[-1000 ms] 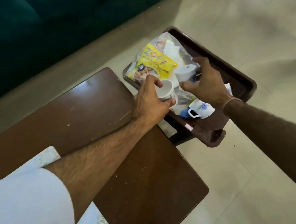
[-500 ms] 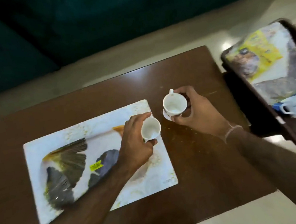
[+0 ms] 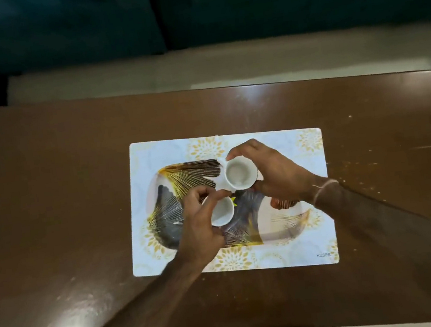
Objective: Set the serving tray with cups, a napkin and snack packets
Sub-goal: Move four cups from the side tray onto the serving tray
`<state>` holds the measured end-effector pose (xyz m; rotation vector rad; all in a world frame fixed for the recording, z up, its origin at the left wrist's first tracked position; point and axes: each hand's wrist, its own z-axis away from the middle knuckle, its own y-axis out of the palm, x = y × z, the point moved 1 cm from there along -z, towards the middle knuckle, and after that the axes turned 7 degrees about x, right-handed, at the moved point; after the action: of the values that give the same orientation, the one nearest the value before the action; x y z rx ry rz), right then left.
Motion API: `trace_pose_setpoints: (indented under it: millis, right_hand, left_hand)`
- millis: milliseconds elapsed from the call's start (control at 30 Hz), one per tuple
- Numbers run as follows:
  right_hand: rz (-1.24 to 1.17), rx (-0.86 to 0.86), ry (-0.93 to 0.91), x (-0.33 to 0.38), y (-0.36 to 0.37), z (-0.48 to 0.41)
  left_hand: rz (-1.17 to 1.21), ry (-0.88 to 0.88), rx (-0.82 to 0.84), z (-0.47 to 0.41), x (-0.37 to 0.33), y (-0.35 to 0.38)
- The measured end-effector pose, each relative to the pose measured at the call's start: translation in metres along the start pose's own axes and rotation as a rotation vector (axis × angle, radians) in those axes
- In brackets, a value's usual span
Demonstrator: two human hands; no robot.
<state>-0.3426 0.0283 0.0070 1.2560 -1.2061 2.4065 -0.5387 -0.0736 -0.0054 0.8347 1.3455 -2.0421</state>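
Observation:
Two small white cups are over a patterned white mat (image 3: pixel 300 152) in the middle of the brown table (image 3: pixel 61 183). My left hand (image 3: pixel 200 225) grips the nearer white cup (image 3: pixel 222 210), fingers curled over its rim. My right hand (image 3: pixel 273 172) holds the farther white cup (image 3: pixel 239 173) from the right side, mouth up and empty. The two cups are close together, almost touching. I cannot tell whether they rest on the mat or hang just above it. The serving tray, snack packets and napkin are out of view.
A dark green sofa (image 3: pixel 215 4) runs along the far side, with a strip of pale floor (image 3: pixel 196 67) between it and the table. My legs show under the table's near edge.
The view has swung left from the tray to the table. Both hands have carried their cups from the table's right part to above the middle of the mat, and the tray has left the view.

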Motion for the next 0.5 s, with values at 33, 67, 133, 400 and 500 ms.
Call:
trace_pose_setpoints:
  millis: [33,67,133,400,500]
  right_hand:
    - [0.035,0.037,-0.032,0.003,0.004,-0.009]
    - [0.074,0.076,-0.058,0.005,0.007,-0.018]
    - [0.168,0.152,-0.102,0.011,0.013,-0.034]
    - [0.477,0.378,-0.205,0.033,0.018,-0.071]
    - [0.526,0.439,-0.254,0.039,0.022,-0.076]
  left_hand:
    - [-0.004,-0.012,0.004,0.004,0.004,-0.002]
    - [-0.007,-0.022,0.006,0.006,0.008,-0.003]
    - [-0.015,-0.020,-0.002,0.010,0.012,-0.004]
    - [0.075,0.014,-0.122,0.025,0.024,0.002]
    - [0.108,0.013,-0.154,0.027,0.026,0.004]
